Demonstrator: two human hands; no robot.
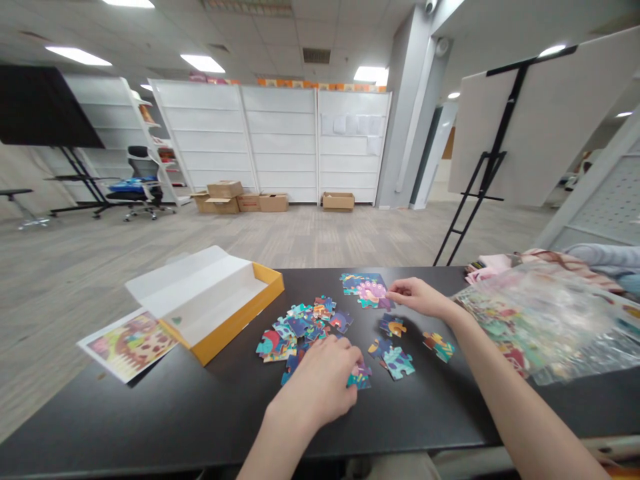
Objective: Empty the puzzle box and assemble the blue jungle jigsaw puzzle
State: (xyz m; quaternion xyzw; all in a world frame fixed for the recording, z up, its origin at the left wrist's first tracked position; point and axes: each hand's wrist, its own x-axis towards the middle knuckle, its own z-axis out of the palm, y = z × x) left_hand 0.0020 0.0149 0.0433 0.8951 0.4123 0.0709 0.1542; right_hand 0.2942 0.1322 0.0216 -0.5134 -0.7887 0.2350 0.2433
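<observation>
A partly joined jigsaw [364, 288] with a pink and purple figure lies near the table's far edge. At its right side, my right hand [417, 295] has thumb and fingertips pinched on a purple puzzle piece. My left hand [327, 373] curls over the near side of a heap of loose puzzle pieces [300, 325], its fingers closed round a pink and teal puzzle piece [360, 379] that they partly cover. Between the hands lie further loose pieces, among them a teal leaf-patterned one [399, 362], an orange and blue one [393, 325] and a green-yellow one [439, 347].
An open yellow box [240, 310] with a white inside stands at the left, partly over a picture card [127, 343]. Clear plastic bags [545, 313] with printed contents and folded cloths [600, 263] fill the right side of the black table [165, 423].
</observation>
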